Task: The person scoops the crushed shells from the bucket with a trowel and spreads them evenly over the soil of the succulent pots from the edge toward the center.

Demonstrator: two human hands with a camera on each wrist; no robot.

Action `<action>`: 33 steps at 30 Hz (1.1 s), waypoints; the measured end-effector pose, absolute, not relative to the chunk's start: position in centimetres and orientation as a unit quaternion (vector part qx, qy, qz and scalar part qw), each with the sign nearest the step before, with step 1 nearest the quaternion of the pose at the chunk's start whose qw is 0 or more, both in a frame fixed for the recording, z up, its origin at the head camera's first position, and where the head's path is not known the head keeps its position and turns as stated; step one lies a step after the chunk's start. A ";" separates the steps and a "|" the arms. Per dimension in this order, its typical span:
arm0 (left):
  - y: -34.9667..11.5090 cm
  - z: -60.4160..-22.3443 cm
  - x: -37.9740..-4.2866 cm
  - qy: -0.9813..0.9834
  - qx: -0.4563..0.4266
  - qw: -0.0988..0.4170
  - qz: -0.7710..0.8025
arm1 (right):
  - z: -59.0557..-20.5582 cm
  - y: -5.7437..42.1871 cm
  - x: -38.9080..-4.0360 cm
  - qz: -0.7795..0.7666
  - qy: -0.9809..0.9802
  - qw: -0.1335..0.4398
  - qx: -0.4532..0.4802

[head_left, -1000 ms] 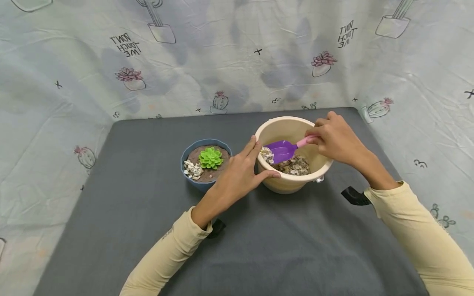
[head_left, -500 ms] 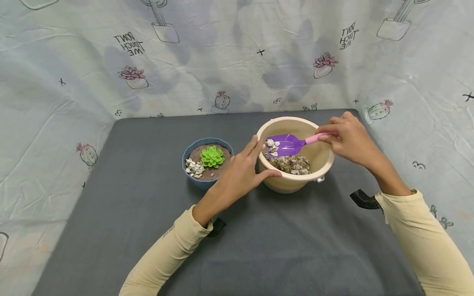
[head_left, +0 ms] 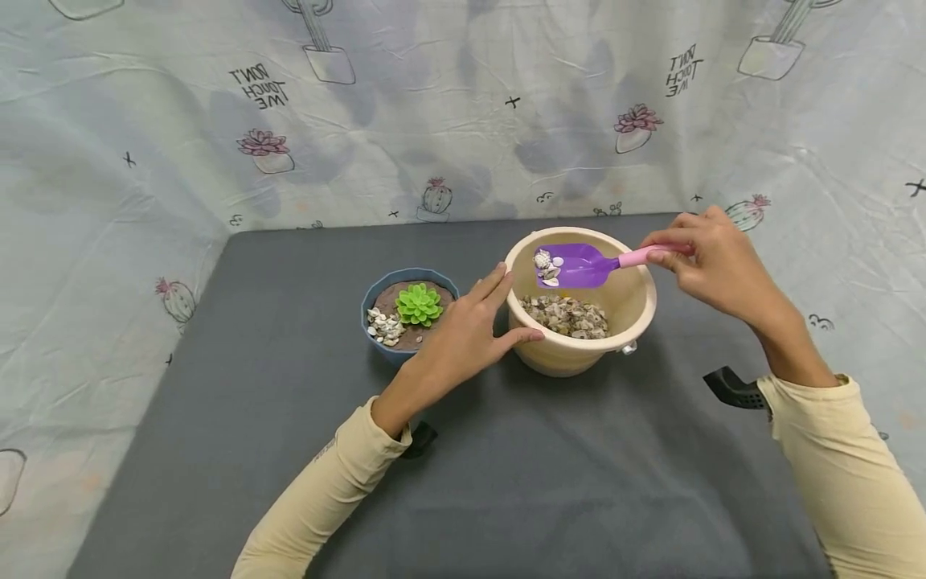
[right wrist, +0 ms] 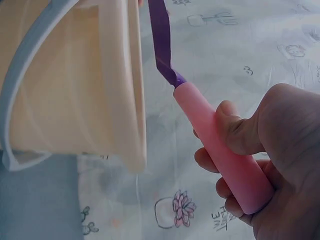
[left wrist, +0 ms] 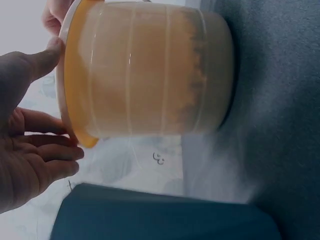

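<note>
My right hand (head_left: 719, 265) grips the pink handle of a small purple shovel (head_left: 582, 269); in the right wrist view, fingers and thumb wrap the handle (right wrist: 220, 145). On the blade's tip lie several white shells and stones (head_left: 547, 269). The shovel is raised over the mouth of a cream plastic bucket (head_left: 557, 359), which holds a layer of small mixed pebbles (head_left: 567, 315). My left hand (head_left: 459, 338) rests at the bucket's left rim, fingers fairly straight and thumb spread along the near side. The left wrist view shows the thumb and fingertips touching the rim.
A blue pot (head_left: 394, 356) stands left of the bucket, partly behind my left hand. In it are brown soil, a green succulent (head_left: 419, 304) and a patch of white stones (head_left: 386, 327). Grey cloth (head_left: 289, 362) covers the table, with a patterned curtain (head_left: 405, 96) behind.
My right hand has lifted the shovel up and to the right from the pebbles, with the white shells and stones on its blade. The left hand has stayed at the rim.
</note>
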State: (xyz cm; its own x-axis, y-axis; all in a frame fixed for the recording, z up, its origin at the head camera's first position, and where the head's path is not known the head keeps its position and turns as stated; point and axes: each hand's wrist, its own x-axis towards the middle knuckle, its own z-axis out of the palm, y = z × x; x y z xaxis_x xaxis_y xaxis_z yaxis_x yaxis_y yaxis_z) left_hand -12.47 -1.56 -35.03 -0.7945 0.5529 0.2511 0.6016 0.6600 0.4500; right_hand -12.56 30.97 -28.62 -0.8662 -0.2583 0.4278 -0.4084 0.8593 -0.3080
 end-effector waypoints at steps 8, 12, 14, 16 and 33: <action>-5.1 -34.7 -12.9 -0.914 -0.299 0.031 -0.273 | -27.9 28.0 -13.3 0.212 -0.937 0.191 0.202; -7.5 -34.3 -13.1 -0.924 -0.265 0.033 -0.273 | -27.6 26.0 -13.6 0.227 -0.930 0.192 0.214; -9.0 -34.1 -13.2 -0.932 -0.239 0.028 -0.270 | -27.5 24.8 -13.9 0.234 -0.925 0.193 0.230; -10.4 -34.1 -13.1 -0.941 -0.207 0.013 -0.269 | -27.5 23.6 -14.4 0.239 -0.920 0.191 0.246; -16.7 -36.1 -11.9 -0.944 -0.090 -0.090 -0.303 | -27.2 13.7 -17.4 0.183 -0.923 0.126 0.313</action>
State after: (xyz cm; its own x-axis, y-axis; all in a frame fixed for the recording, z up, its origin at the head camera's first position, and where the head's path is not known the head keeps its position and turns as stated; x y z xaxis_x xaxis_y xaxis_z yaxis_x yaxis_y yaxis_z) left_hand -11.94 -16.67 -36.12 -0.9677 0.2246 -0.1147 0.1158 0.7997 0.5892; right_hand -17.42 13.72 -27.22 -0.7720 -0.5327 0.3468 -0.6246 0.7369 -0.2585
